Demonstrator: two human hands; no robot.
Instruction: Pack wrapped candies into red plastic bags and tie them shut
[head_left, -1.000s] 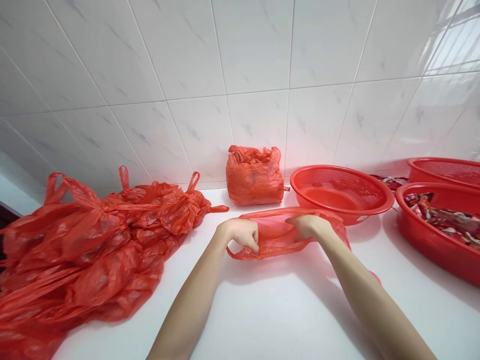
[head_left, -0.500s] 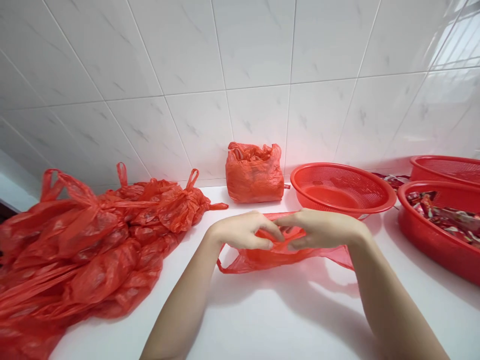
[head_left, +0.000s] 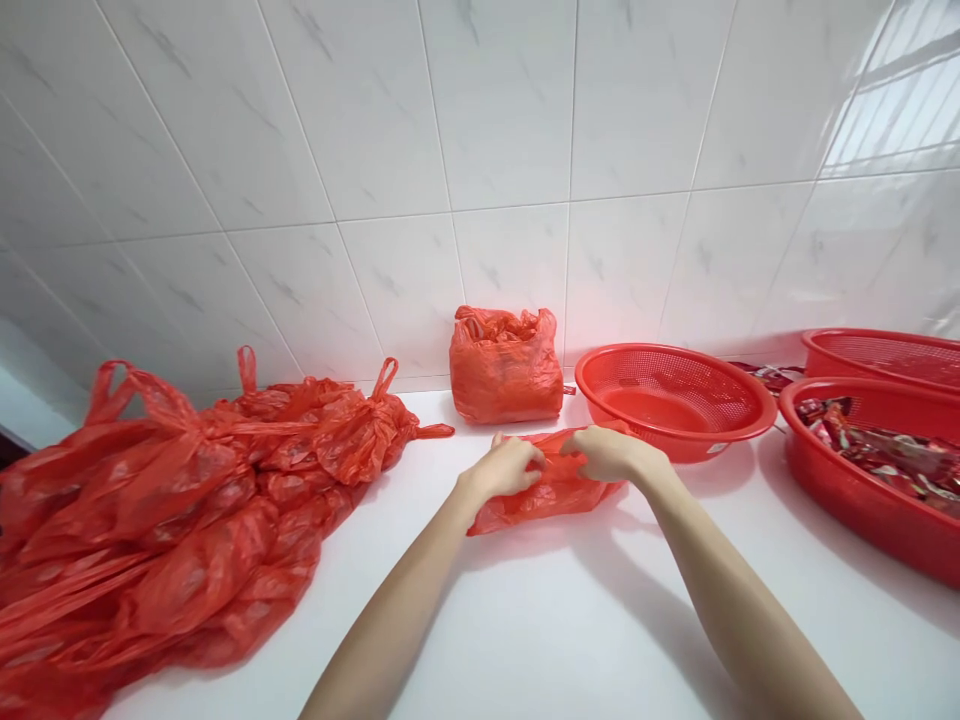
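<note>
A thin red plastic bag [head_left: 551,497] is spread between my two hands, just above the white table. My left hand [head_left: 511,468] has its fingers curled and pinched on the bag's left side. On the other side my right hand [head_left: 609,454] grips the bag with bent fingers, its thumb side turned inward. The bag's middle sags between them, and nothing shows inside it. Some of the fingertips are hidden in the plastic folds.
A stack of red bags [head_left: 507,372] stands against the tiled wall. Tied, filled red bags [head_left: 225,510] are heaped at left. On the right are a red colander [head_left: 675,400], a red basin [head_left: 862,505] of wrapped packets [head_left: 892,450], and another red basket [head_left: 885,352] behind.
Both hands have moved slightly forward, away from me, with the bag. The bag now hangs more bunched, its handle loops less visible. The view has tilted up a little.
</note>
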